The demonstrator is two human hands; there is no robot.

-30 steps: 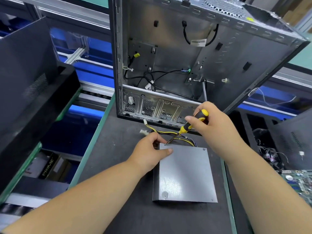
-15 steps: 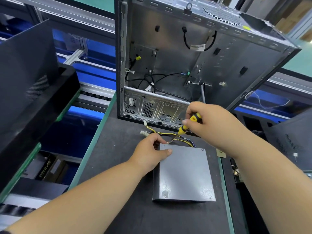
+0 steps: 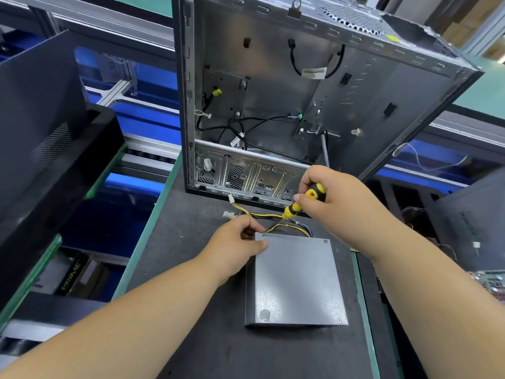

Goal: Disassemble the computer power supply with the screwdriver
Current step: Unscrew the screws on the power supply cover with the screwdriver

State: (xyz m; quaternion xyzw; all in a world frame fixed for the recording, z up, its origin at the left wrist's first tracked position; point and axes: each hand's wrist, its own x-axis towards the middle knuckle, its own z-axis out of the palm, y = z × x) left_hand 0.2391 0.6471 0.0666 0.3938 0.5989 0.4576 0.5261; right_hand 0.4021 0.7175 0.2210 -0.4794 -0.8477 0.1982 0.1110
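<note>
A grey metal power supply (image 3: 296, 280) lies flat on the black work mat (image 3: 196, 337), its yellow and black cable bundle (image 3: 254, 214) trailing off the far side. My left hand (image 3: 232, 248) grips the supply's far left corner, thumb on the lid. My right hand (image 3: 332, 199) holds a yellow and black screwdriver (image 3: 300, 205) slanted down to the left, its tip at the screw in that far left corner. Screws show at the far right corner (image 3: 325, 241) and the near corners.
An empty computer case (image 3: 300, 99) stands upright right behind the supply, with loose black cables inside. A dark case panel (image 3: 41, 127) leans at the left beyond the mat's green edge. Circuit boards and wires (image 3: 489, 280) lie at the right.
My right hand has shifted slightly left and tilted the screwdriver, keeping its tip on the far left corner screw. My left hand has stayed on the corner.
</note>
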